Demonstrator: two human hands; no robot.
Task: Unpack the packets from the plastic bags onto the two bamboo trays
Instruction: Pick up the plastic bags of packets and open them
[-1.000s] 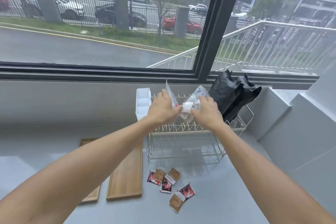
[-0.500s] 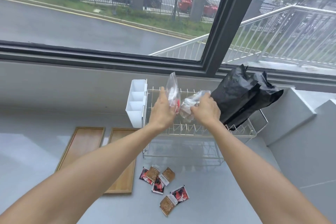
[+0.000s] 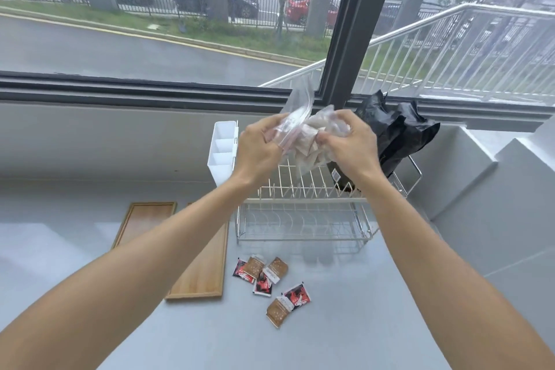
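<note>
While both my arms reach out over the grey counter (image 3: 345, 324), my left hand (image 3: 260, 149) and right hand (image 3: 352, 147) grip a clear plastic bag (image 3: 303, 132) between them, raised above the white wire dish rack (image 3: 303, 213). My left fingers (image 3: 271, 137) are closed in a pinch on the bag's flat upper flap, which stands up toward the window frame. My right fingers (image 3: 329, 137) are curled tight around the bulging lower part, where pale packets (image 3: 309, 149) show through the film, pressed against my fingertips. No writing on those pale packets can be read.

Near me on the counter, in front of the rack, lie loose sachets (image 3: 271, 282): some red and black, some brown with white ends. One white end carries dark lettering, too small to make out; the red ones show a white mark that I cannot identify as a brand.

Left of the sachets sit two bamboo trays, the nearer bamboo tray (image 3: 201, 276) partly under my left forearm, the farther-left bamboo tray (image 3: 141, 219) just beside it. Neither holds a packet where I can see.

At the rack's right end slumps a crumpled black plastic bag (image 3: 393, 132), just beyond my right hand. A white divided cutlery holder (image 3: 222, 147) hangs on the rack's left end, just beside my left hand.
</note>
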